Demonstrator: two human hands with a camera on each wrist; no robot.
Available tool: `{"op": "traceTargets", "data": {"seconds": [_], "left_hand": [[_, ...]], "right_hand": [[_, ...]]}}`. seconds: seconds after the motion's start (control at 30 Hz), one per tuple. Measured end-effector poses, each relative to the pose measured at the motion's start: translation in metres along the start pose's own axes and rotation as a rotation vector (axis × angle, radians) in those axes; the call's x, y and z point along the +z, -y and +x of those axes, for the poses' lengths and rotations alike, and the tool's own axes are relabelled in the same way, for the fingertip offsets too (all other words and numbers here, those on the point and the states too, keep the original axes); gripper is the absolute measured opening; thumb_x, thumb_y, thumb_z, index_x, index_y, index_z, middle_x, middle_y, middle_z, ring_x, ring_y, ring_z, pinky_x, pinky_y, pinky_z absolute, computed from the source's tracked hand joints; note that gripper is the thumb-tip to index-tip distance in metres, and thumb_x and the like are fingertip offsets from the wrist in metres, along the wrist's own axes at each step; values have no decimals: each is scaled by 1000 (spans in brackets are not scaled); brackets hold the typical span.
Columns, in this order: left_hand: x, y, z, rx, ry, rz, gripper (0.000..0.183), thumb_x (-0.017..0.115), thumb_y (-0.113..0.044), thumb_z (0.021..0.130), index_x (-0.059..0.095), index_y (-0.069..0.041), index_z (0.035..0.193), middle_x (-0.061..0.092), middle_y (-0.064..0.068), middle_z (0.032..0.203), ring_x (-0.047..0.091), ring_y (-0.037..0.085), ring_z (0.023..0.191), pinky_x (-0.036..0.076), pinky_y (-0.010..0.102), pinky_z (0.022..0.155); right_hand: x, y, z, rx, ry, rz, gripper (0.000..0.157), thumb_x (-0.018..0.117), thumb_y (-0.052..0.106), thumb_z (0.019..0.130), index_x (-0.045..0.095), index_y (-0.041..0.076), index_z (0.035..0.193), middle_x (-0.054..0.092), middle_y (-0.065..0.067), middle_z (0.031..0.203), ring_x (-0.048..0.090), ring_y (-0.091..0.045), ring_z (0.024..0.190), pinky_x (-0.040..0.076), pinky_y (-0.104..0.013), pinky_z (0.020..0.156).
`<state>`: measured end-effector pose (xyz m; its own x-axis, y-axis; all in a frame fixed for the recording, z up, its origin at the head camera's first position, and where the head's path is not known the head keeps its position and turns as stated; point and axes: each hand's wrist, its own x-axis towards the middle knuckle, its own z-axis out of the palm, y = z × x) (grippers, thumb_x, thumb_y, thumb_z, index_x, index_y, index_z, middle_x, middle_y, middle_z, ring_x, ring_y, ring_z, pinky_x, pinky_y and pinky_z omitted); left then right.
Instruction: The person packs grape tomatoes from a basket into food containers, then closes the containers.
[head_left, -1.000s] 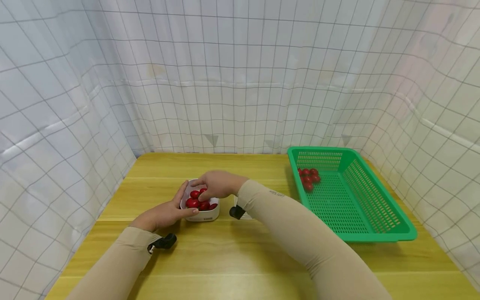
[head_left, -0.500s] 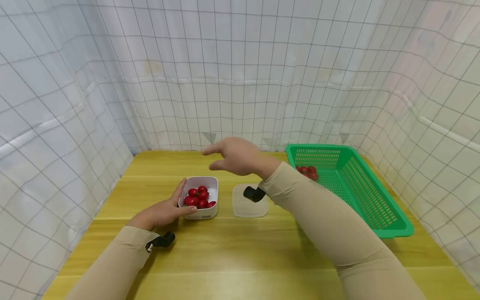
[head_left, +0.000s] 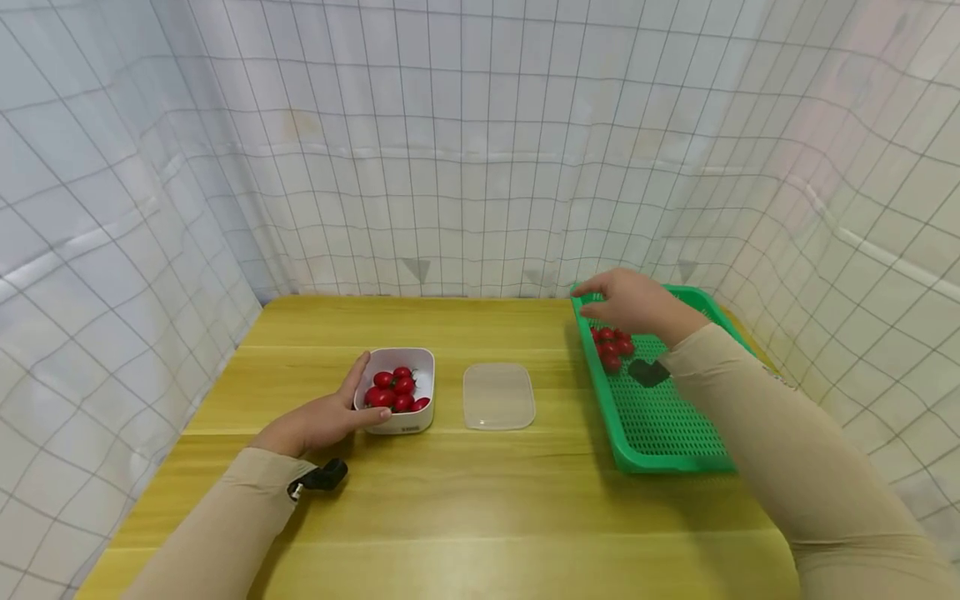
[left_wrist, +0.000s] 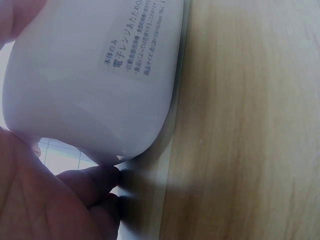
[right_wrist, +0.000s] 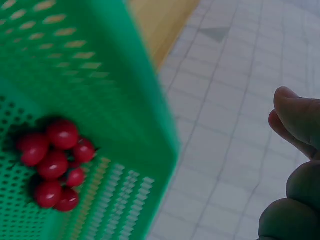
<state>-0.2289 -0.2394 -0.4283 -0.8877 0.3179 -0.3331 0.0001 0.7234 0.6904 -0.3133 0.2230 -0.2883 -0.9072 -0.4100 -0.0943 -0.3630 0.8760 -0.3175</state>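
Observation:
My left hand [head_left: 315,421] holds a white plastic food container [head_left: 411,425] at its left corner, thumb at the near rim and fingers round the far side. Several red cherry tomatoes [head_left: 403,386] lie inside it. In the left wrist view the container's printed wall [left_wrist: 95,95] fills the upper left, and fingers curl beneath its edge. My right hand [head_left: 633,302] hovers over the far left part of a green basket [head_left: 611,417], fingers extended and holding nothing. Below that hand, more cherry tomatoes [right_wrist: 52,165] cluster in the basket's corner.
A translucent square lid [head_left: 498,396] lies flat on the wooden table [head_left: 465,500] between container and basket. White grid-patterned sheeting [head_left: 465,167] surrounds the table at the back and sides.
My right hand has left the container, risen and swung right to above the basket. The lid, partly covered before, now shows whole. My left hand keeps its hold on the container.

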Motion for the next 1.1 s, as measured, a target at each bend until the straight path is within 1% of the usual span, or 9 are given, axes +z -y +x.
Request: {"op": "traceTargets", "data": {"seconds": [0.03, 0.13, 0.2, 0.3, 0.37, 0.43, 0.67, 0.87, 1.1], "left_hand": [[0, 0, 0, -2, -1, -3, 119, 62, -67, 95, -26, -27, 165, 7, 31, 173, 21, 58, 156, 26, 73, 122], [0, 0, 1, -2, -2, -13, 120, 63, -67, 95, -25, -28, 166, 7, 30, 174, 19, 58, 156, 25, 73, 123], [0, -1, 0, -3, 0, -14, 120, 63, -66, 95, -25, -27, 166, 6, 30, 174, 18, 58, 156, 24, 73, 123], [0, -3, -2, -4, 3, -15, 119, 64, -64, 95, -25, -27, 166, 6, 31, 174, 18, 58, 156, 24, 73, 123], [0, -4, -2, -6, 2, -12, 119, 64, -63, 96, -25, -27, 165, 6, 31, 174, 19, 58, 156, 24, 73, 122], [0, -4, -2, -7, 1, -12, 119, 64, -63, 96, -25, -27, 165, 6, 31, 174, 19, 59, 156, 24, 73, 122], [0, -3, -1, -21, 10, -36, 120, 64, -65, 95, -27, -29, 165, 2, 30, 174, 15, 58, 157, 20, 74, 123], [-1, -2, -1, -23, 1, -34, 119, 63, -66, 95, -27, -30, 165, 3, 31, 174, 16, 58, 157, 20, 74, 123], [1, -1, -2, -19, 1, -21, 117, 62, -65, 96, -25, -30, 165, 4, 29, 174, 17, 58, 157, 22, 74, 123]], "right_hand": [[2, -13, -1, 4, 5, -10, 40, 62, 26, 106, 66, 15, 144, 77, -10, 126, 44, -13, 60, 50, -41, 82], [12, -45, -3, 18, 43, -21, 40, 63, 24, 106, 66, 11, 143, 76, -15, 126, 39, -11, 59, 47, -37, 70], [21, -61, -5, 23, 78, -26, 40, 64, 23, 105, 67, 11, 143, 72, -18, 134, 49, -16, 67, 46, -37, 70], [35, -79, -5, 14, 127, -41, 39, 67, 21, 103, 68, 10, 141, 67, -19, 141, 68, -30, 105, 55, -48, 90], [44, -88, -5, -17, 141, -58, 37, 68, 19, 102, 70, 9, 138, 67, -19, 141, 60, -42, 131, 52, -58, 104], [52, -97, -4, -48, 153, -70, 35, 69, 20, 101, 72, 11, 135, 69, -18, 138, 59, -45, 133, 50, -61, 108], [68, -116, -3, -97, 207, -88, 39, 73, 21, 99, 72, 10, 136, 72, -15, 134, 64, -42, 129, 53, -59, 106], [71, -118, -3, -98, 186, -74, 40, 76, 20, 96, 72, 9, 135, 72, -15, 135, 63, -43, 130, 51, -60, 107], [76, -115, -3, -77, 199, -65, 31, 74, 19, 96, 77, 18, 127, 71, -10, 138, 59, -43, 135, 49, -61, 109]]}}
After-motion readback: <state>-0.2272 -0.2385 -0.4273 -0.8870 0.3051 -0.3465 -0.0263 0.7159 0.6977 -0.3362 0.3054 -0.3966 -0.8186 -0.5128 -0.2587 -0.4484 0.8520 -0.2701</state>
